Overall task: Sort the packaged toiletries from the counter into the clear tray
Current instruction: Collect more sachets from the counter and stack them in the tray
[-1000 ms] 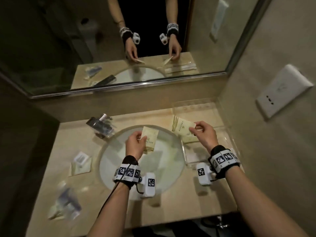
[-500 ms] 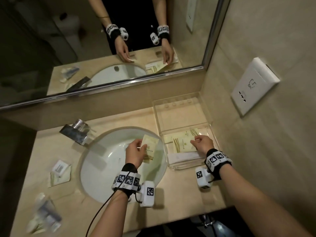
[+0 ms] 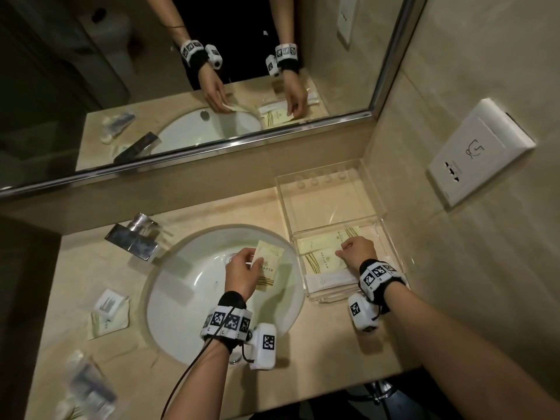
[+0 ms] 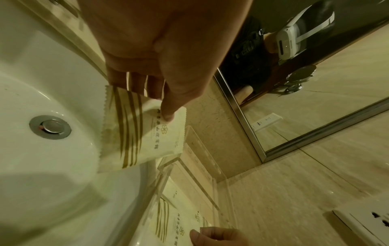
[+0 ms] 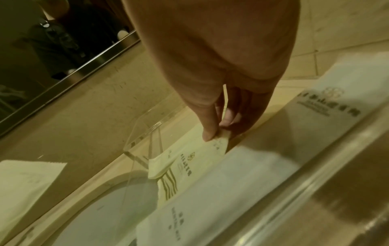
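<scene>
My left hand [image 3: 242,269] [image 4: 160,99] pinches a cream packet with gold stripes [image 3: 268,269] [image 4: 143,129] over the white sink basin [image 3: 188,286]. The clear tray [image 3: 333,180] stands on the counter at the right, against the wall. My right hand [image 3: 353,251] [image 5: 219,128] is down inside its near compartment, pinching the corner of a second striped cream packet [image 3: 322,260] [image 5: 189,159] that lies on other packets there. A long white packet [image 3: 327,278] [image 5: 210,199] lies along the tray's near wall.
A chrome tap [image 3: 133,237] stands behind the basin at the left. Loose packets [image 3: 109,310] lie on the beige counter left of the sink, more [image 3: 88,392] near the front left edge. A wall socket [image 3: 478,153] is on the right wall, and a mirror runs along the back.
My right hand has carried its striped packet from above the sink's right rim down into the tray's near compartment. My left hand has kept its packet over the basin.
</scene>
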Tool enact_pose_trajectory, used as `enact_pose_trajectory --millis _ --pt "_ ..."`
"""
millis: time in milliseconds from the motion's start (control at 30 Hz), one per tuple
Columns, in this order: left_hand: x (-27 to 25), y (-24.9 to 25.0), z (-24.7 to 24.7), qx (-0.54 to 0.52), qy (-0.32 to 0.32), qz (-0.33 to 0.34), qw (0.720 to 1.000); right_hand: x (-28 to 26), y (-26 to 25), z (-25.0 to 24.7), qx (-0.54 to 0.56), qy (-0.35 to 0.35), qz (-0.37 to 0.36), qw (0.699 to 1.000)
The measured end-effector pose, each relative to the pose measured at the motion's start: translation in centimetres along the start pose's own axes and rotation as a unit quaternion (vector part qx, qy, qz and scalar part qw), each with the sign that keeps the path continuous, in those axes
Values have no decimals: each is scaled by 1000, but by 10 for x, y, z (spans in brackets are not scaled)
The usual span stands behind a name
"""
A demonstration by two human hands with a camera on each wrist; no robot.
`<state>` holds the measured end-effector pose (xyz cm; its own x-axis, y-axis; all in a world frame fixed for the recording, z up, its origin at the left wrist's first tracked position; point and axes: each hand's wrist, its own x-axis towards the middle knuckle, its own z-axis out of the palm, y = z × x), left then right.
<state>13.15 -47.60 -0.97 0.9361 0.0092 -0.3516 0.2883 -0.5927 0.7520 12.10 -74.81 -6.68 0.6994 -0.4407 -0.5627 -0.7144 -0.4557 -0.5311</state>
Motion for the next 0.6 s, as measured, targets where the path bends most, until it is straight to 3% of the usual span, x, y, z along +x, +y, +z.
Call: enact_pose_trajectory --millis 367,600 --pt "7 -1 -1 -24 -16 15 999 -10 3 12 53 32 20 998" --pt "12 1 5 -41 -32 19 998 -14 8 8 34 -19 -6 999"
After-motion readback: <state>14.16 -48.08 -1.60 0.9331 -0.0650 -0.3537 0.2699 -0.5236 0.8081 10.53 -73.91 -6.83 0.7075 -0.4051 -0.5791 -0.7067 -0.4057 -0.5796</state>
